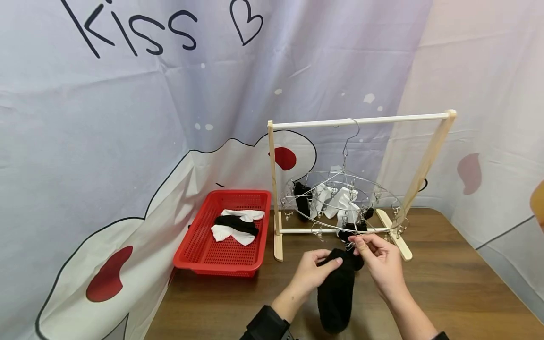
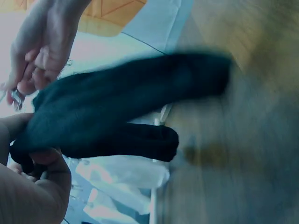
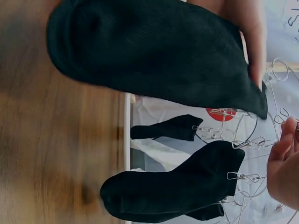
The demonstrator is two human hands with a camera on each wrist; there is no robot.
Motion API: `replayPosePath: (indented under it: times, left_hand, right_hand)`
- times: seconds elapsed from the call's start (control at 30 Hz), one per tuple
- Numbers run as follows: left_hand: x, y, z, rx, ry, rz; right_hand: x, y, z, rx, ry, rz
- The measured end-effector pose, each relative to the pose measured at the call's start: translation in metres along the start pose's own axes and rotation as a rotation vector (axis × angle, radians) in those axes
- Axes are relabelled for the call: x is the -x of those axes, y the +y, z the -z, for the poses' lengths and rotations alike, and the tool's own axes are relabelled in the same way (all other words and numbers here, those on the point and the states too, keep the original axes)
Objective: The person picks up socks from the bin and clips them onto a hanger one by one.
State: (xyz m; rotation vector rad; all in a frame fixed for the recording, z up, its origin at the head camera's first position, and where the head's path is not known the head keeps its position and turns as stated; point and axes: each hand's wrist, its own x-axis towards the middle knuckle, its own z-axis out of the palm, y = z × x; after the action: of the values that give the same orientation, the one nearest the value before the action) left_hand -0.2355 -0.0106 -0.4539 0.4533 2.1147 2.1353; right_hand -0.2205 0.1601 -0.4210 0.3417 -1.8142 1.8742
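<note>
My left hand (image 1: pixel 312 271) pinches a black sock (image 1: pixel 335 297) near its top edge, and the sock hangs down over the table. In the left wrist view the black sock (image 2: pixel 107 98) spreads out blurred from between thumb and fingers. My right hand (image 1: pixel 380 259), just right of the sock's top, pinches a metal clip (image 1: pixel 350 245) at the near rim of a round wire drying hanger (image 1: pixel 297 215). In the right wrist view another black sock (image 3: pixel 173 186) hangs from clips below the held sock. White socks (image 1: pixel 340 200) hang farther back.
A wooden stand with a white top bar (image 1: pixel 314 124) carries the hanger by its hook (image 1: pixel 352 130). To the left, a red basket (image 1: pixel 216 267) holds white socks (image 1: pixel 231 233) and a black sock (image 1: pixel 238 223). The wooden table (image 1: pixel 459 278) extends right; a printed cloth (image 1: pixel 127 118) hangs behind.
</note>
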Motion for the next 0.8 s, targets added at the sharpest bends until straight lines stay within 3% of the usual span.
replayPosePath:
  times: [0.13, 0.23, 0.33, 0.53, 0.8]
  left_hand:
    - [-0.001, 0.007, -0.006, -0.222, 0.051, -0.039]
    - [-0.005, 0.012, -0.009, -0.260, 0.086, -0.029]
    - [-0.009, 0.015, -0.010, -0.298, 0.093, -0.062]
    - [-0.014, 0.019, -0.014, -0.307, 0.052, -0.110]
    - [-0.015, 0.026, -0.019, -0.250, 0.002, -0.068]
  right_hand:
    - [0.001, -0.002, 0.001, 0.075, -0.012, 0.012]
    - [0.001, -0.003, 0.003, 0.132, -0.037, 0.027]
    - [0.002, -0.002, 0.005, 0.167, -0.064, 0.068]
    - [0.001, 0.001, 0.009, 0.239, -0.081, 0.235]
    - [0.000, 0.006, 0.016, 0.371, -0.046, 0.406]
